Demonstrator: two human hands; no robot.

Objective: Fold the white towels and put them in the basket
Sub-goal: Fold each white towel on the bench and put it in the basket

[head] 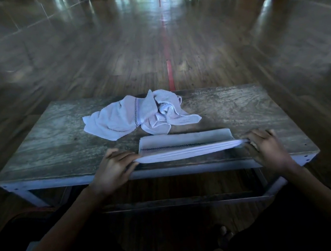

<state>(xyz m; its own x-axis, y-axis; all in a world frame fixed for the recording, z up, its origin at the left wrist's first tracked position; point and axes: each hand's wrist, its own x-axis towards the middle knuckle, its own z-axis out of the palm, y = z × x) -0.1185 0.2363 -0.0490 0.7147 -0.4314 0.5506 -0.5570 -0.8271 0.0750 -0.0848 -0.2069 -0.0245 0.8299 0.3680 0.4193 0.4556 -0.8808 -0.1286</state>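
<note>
Pinching at both ends, that was the picture: the left hand (pixel 113 167) had its fingers curled on the left end of the folded towel (pixel 185 142), and the right hand (pixel 267 145) was curled on the right end, with the near edge lifted a touch off the table (pixel 55 141). The towel lay as a long strip, its long axis running straight across from hand to hand, so neither hand was nearer. The next fold, by my reckoning, wanted one end carried sideways over the other. Beyond it sat the crumpled towels (pixel 129 118), untouched, toward the far edge. No basket showed anywhere.
</note>
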